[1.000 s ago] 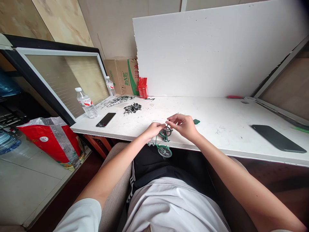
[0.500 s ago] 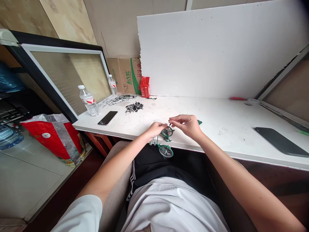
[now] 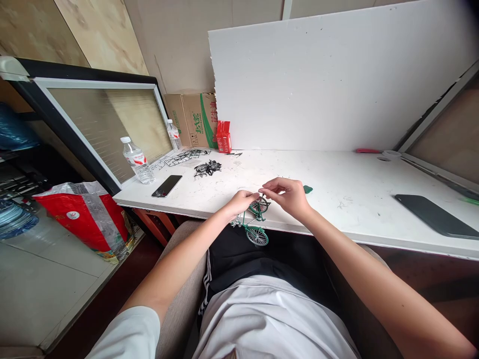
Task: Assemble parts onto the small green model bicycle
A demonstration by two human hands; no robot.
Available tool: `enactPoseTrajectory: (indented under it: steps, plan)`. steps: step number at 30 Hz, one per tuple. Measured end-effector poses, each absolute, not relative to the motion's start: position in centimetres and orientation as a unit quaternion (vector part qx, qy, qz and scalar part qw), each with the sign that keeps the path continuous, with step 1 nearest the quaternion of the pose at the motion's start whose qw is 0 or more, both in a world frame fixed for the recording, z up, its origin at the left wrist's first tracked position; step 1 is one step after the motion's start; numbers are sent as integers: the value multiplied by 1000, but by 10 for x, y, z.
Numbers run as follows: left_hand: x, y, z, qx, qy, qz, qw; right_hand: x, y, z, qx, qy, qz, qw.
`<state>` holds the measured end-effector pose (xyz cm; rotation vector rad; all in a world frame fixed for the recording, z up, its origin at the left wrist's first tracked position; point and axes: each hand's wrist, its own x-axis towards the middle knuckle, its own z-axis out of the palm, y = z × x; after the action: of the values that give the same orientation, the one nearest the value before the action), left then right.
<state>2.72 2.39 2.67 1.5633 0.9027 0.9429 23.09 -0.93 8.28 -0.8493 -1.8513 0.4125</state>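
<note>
A small green model bicycle [image 3: 256, 234] with spoked wheels hangs at the table's front edge, one wheel up by my fingers and the other over my lap. My left hand [image 3: 242, 202] is closed on it near the upper wheel. Just right of that wheel, my right hand [image 3: 286, 194] is pinched, with its fingertips close to the left thumb. A tiny dark piece seems to be between the right fingertips, too small to name. Behind the right hand lies a small green piece [image 3: 307, 189] on the white table [image 3: 337, 174].
Black model parts [image 3: 208, 168] lie in a pile, with thin black frames [image 3: 187, 157] behind. A phone [image 3: 167, 186], a water bottle [image 3: 137, 160] and a red box [image 3: 224, 137] stand or lie leftward. A dark flat device [image 3: 436, 214] lies at right, a white board [image 3: 318, 85] behind.
My right hand has shifted slightly left, its fingertips nearer the left thumb. More of the green piece behind it now shows. The bicycle stays in my left hand; the view has tilted slightly.
</note>
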Motion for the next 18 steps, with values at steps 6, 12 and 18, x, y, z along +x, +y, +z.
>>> enactPoseTrajectory:
  steps: [6,12,18]
  plan:
    - [28,18,35,641,393,382,537,239,-9,92,-360,-792,181,459]
    - [28,14,40,633,402,380,541,241,-3,88,-362,-771,244,464]
    - [27,15,38,629,419,374,538,240,-4,87,-370,-759,245,476]
